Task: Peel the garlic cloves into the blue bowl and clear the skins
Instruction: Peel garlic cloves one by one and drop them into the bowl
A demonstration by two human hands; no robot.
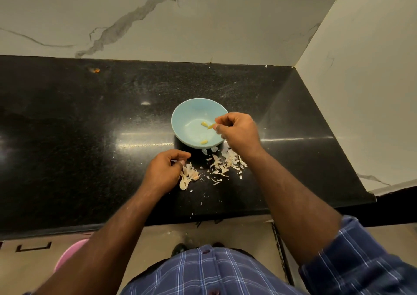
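1. A blue bowl [196, 123] sits on a black stone counter [79, 141], roughly midway between the marble back wall [158, 19] and the counter's front edge.
2. Left of the bowl the counter runs wide and bare to the picture's edge; behind the bowl a broad dark strip reaches the back wall.
3. Right of the bowl the counter ends against a slanting marble side wall [365, 91], leaving a narrower bare strip there.
4. The right hand [239, 132] reaches over the bowl's right rim, fingers curled, thumb and fingertips pinching a yellowish peeled clove [211, 126] above the bowl's inside.
5. Two more peeled cloves lie in the bowl: one [204, 124] near its middle, one [204, 141] against the near wall.
6. The left hand [165, 169] rests on the counter just in front and left of the bowl, fingers curled inward; something pale shows at its fingertips, but what it holds cannot be told.
7. Garlic skins [222, 162] lie scattered just in front of the bowl, between the two hands, and a small heap of pale pieces [188, 175] touches the left hand.
8. Both forearms stretch forward from the front edge; the right wears a rolled blue checked sleeve [361, 261].
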